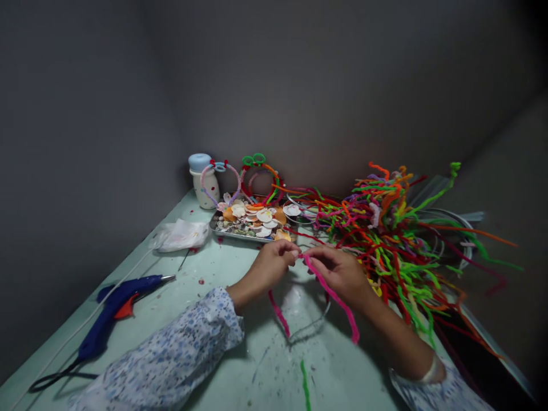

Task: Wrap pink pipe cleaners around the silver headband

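Note:
My left hand (269, 267) and my right hand (340, 273) meet above the pale green table (240, 371), fingers pinched together on a pink pipe cleaner (338, 299). One pink end trails down past my right wrist, another hangs below my left hand. A thin metal headband (311, 325) lies under the hands, curving down onto the table. My left arm wears a blue-flowered sleeve.
A blue glue gun (113, 311) with its cord lies at left. A tray of shells (252, 221), a white bottle (204, 181), wrapped headbands (257, 177) and a crumpled bag (182, 235) stand behind. A big heap of coloured pipe cleaners (394, 240) fills the right side.

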The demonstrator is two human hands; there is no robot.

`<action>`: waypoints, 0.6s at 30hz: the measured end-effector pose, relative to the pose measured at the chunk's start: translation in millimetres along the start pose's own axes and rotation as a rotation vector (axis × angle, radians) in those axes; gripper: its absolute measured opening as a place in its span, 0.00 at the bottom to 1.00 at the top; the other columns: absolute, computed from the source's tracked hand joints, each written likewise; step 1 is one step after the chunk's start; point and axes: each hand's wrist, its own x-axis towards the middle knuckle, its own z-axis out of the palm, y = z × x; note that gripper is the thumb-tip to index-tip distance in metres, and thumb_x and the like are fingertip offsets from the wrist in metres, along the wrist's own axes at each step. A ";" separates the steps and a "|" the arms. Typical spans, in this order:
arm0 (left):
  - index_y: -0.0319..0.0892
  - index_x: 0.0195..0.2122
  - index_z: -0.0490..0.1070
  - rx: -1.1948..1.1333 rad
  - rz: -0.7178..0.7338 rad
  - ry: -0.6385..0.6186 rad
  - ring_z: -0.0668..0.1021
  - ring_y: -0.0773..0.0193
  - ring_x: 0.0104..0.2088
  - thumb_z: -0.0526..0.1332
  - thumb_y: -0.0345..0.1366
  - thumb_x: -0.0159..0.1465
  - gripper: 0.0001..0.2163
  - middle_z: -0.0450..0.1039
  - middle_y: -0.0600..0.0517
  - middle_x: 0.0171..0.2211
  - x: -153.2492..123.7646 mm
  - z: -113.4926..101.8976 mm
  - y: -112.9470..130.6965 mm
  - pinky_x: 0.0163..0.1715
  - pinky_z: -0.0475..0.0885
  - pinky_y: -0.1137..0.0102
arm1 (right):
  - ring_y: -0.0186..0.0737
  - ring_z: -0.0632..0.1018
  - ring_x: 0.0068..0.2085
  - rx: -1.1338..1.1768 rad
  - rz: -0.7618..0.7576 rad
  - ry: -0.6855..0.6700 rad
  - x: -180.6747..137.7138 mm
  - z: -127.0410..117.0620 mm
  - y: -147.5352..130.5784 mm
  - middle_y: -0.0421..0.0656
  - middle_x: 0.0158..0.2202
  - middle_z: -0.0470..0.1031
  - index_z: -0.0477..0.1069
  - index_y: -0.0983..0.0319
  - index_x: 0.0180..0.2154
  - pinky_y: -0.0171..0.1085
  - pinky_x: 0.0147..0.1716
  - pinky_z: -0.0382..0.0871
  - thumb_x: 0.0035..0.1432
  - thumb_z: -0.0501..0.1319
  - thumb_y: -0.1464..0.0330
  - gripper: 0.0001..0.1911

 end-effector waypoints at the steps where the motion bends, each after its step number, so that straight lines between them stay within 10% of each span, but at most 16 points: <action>1: 0.37 0.32 0.71 -0.003 -0.011 -0.001 0.60 0.74 0.19 0.60 0.40 0.56 0.10 0.62 0.57 0.21 1.1 0.1 -2.9 0.20 0.54 0.76 | 0.39 0.76 0.29 0.119 0.082 0.010 0.0 3.4 4.1 0.43 0.30 0.77 0.75 0.59 0.34 0.38 0.30 0.70 0.54 0.60 0.63 0.08; 5: 0.37 0.30 0.71 -0.045 -0.059 -0.009 0.59 0.75 0.17 0.60 0.41 0.56 0.11 0.59 0.58 0.18 3.7 1.5 -14.5 0.18 0.51 0.76 | 0.35 0.73 0.22 0.481 0.357 0.036 -1.2 18.0 22.6 0.41 0.24 0.75 0.73 0.62 0.33 0.33 0.20 0.66 0.49 0.65 0.58 0.14; 18: 0.37 0.36 0.70 -0.083 -0.063 -0.035 0.61 0.74 0.18 0.63 0.38 0.54 0.11 0.61 0.58 0.19 1.8 6.3 -28.4 0.18 0.54 0.76 | 0.30 0.71 0.20 0.774 0.473 0.014 -2.8 26.7 46.1 0.40 0.24 0.74 0.72 0.63 0.34 0.28 0.16 0.59 0.47 0.67 0.59 0.16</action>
